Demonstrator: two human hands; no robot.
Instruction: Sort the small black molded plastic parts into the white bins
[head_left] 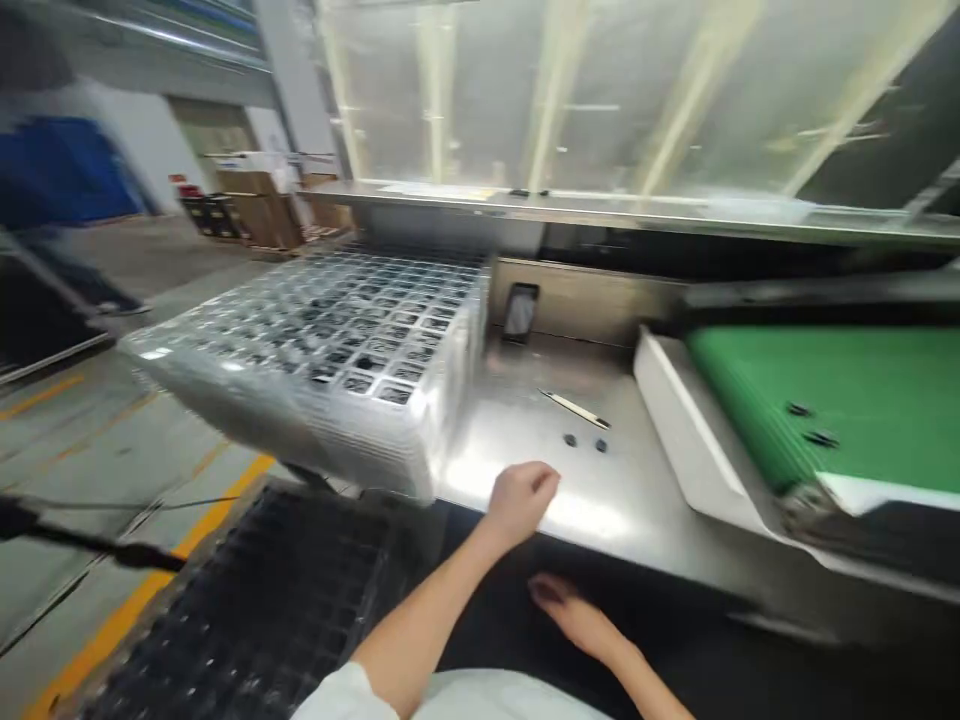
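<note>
My left hand [523, 498] is closed above the front of the steel table [517, 410], its fingers curled in. Whatever may be inside them is hidden. Below and to its right, my right hand [568, 608] hangs in front of the table edge, smeared by motion. Two small dark parts, one [570, 440] left of the other [601, 445], lie on the steel beyond my left hand. A pale pen [576, 408] rests just behind them. To the left rises a tall stack of clear plastic trays [375, 420], the top one's pockets holding dark pieces.
A green conveyor belt [862, 370] carries a few small dark parts at the right, bordered by a white guard [686, 440]. A phone [520, 312] leans at the table's back. Dark pocketed trays [255, 600] sit low at left. A shelf [637, 212] spans the back.
</note>
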